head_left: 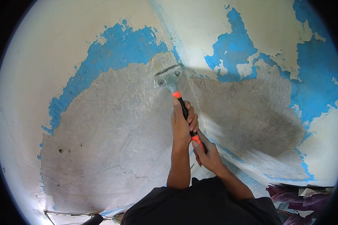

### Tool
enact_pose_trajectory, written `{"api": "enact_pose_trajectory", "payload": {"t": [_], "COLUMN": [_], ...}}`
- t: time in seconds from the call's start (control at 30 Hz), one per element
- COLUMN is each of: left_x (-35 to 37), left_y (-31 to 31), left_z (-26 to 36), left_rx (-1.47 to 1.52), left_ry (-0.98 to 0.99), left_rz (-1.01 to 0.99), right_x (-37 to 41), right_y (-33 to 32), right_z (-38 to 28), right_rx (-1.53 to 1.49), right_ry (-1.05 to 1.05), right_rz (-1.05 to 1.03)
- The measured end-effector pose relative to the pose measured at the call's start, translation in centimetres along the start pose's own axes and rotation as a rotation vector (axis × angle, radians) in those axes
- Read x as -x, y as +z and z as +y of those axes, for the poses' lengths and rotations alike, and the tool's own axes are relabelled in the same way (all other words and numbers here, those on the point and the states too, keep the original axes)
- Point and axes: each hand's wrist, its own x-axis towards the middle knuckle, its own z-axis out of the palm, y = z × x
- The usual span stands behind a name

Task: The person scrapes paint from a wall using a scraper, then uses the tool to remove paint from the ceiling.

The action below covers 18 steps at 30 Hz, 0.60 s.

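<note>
A long-handled scraper (168,78) with a wide metal head and a black and orange handle slants up across the middle of the head view. My left hand (183,122) is wrapped round the upper handle, thumb along it below the orange collar. Lower down, my right hand (208,154) grips the handle's end. The blade edge lies at or just off the wall near the inner corner; contact is hard to tell. Around the head is bare grey plaster (112,112), and above it a band of blue paint (118,47) borders the pale top coat.
The adjoining right wall has a bare grey patch (248,108) with blue paint (319,75) and flaking pale edges. Purple cloth (308,200) lies at lower right. A dark object with a cable (93,219) is at lower left.
</note>
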Motion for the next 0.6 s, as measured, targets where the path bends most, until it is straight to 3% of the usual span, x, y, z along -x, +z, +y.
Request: {"api": "enact_pose_trajectory", "payload": {"t": [0.17,0.33,0.4,0.47,0.6], "left_x": [-0.6,1.4,1.7,1.4,0.9], "left_y": [0.0,0.3,-1.0,-3.1,-2.7], "left_z": [0.4,0.8,0.1,-1.0,-0.9], "left_rx": [0.040,0.239,0.411,0.656,0.828], "left_ry": [-0.010,-0.049,-0.068,-0.077,-0.116], "left_rz": [-0.057,0.020,-0.144,-0.425,-0.591], "right_x": [-0.5,0.9,1.6,2.0,2.6], "right_y": [-0.6,-0.5,-0.3,-1.6,-3.1], "right_z": [-1.6,0.9,1.9,1.9,0.0], "right_rx": [-0.123,-0.250,-0.206,-0.224,-0.480], "right_ry": [0.125,0.061,-0.011,0.056,0.214], "right_rz": [-0.051,0.049,0.101,-0.101,-0.428]}}
